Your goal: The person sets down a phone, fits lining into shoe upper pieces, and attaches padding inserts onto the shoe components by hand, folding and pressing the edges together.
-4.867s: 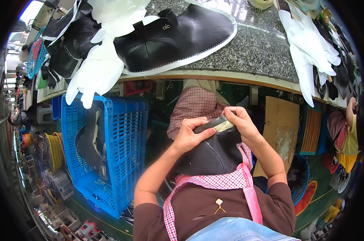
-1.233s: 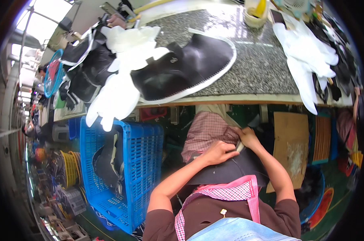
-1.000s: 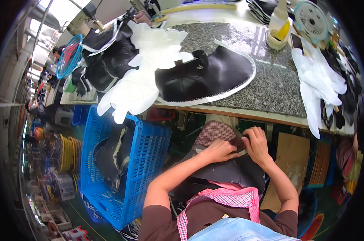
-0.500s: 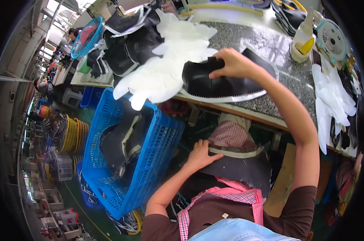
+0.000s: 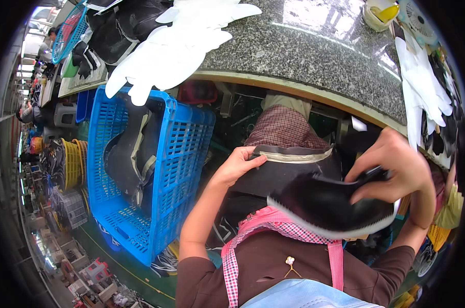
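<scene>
My right hand (image 5: 397,172) is closed on a glossy black curved piece (image 5: 325,203) with a pale notched edge, gripping a fold at its top. The hand is a little blurred, and the piece hangs over the right side of my lap. Across my lap lies a dark grey sheet (image 5: 294,172) with a beige strip along its far edge. My left hand (image 5: 240,164) pinches that sheet's left far corner, thumb on top. The black piece covers part of the sheet's right side.
A blue crate (image 5: 165,154) holding dark pieces with beige strips stands to my left. Ahead is a speckled stone table (image 5: 294,51) with white cut sheets (image 5: 165,51) hanging over its edge. More black pieces (image 5: 112,36) lie at the far left, and a small fan (image 5: 417,20) is at the far right.
My right hand has lifted the black piece off the table and brought it down over my lap. My left hand has gone from resting on the grey sheet to pinching its corner. The view has tipped downward.
</scene>
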`<state>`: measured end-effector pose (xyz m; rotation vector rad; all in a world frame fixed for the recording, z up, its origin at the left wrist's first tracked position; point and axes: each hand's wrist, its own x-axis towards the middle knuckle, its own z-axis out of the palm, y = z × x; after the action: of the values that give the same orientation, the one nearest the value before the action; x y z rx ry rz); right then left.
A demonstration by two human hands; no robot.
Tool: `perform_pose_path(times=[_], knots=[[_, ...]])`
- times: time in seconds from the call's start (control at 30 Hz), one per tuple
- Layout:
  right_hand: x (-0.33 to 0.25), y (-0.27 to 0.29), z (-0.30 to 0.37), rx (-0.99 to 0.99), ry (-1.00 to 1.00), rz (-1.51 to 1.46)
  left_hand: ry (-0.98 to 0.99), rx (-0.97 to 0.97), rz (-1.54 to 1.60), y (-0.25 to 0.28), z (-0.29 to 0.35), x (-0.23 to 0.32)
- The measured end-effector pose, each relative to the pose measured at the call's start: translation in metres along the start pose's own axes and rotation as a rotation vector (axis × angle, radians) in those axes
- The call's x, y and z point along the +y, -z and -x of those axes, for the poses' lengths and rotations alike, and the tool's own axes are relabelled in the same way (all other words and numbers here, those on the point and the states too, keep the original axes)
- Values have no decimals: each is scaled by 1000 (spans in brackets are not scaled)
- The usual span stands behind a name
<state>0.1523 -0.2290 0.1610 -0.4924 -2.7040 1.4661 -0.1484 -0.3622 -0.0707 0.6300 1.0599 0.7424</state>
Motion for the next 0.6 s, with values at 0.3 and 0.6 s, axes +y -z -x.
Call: perform_pose_path(times=[0.3,0.6], knots=[[75,-101,-3,72,-96,-396,-135,-12,117,-41,5,-1],[88,-111,-17,118,-152,-355,-222,-35,-2,-53,13,9]])
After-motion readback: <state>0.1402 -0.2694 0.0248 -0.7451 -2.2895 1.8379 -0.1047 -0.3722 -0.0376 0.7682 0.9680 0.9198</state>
